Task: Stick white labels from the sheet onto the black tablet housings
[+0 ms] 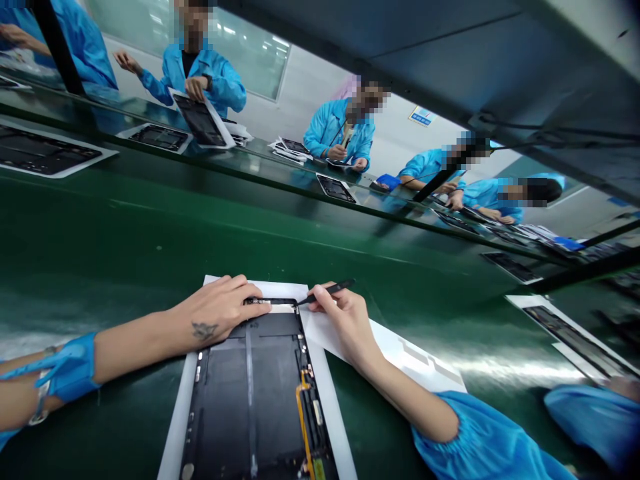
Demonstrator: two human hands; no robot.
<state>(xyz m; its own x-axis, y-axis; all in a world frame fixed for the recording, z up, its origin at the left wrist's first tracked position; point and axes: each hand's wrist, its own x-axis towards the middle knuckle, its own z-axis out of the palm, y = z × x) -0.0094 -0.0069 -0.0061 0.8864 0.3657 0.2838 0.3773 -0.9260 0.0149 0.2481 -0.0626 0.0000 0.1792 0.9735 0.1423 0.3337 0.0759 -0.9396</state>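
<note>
An opened tablet [249,393] lies on a white paper sheet [400,350], its black inner panels showing and a yellow flex cable [303,420] along one side. My left hand [217,311] rests over the tablet's top edge, fingers curled around it, with a blue wrist strap [70,370] on that arm. My right hand [345,321] pinches black tweezers [330,291], their tip at the tablet's top edge next to my left fingertips. My left fingers hide part of that edge.
A green workbench [210,227] runs beneath everything. Co-workers in blue smocks [340,130] sit across it with similar tablets on white sheets. Another tablet [575,332] lies at the right, near a neighbour's blue sleeve [590,413].
</note>
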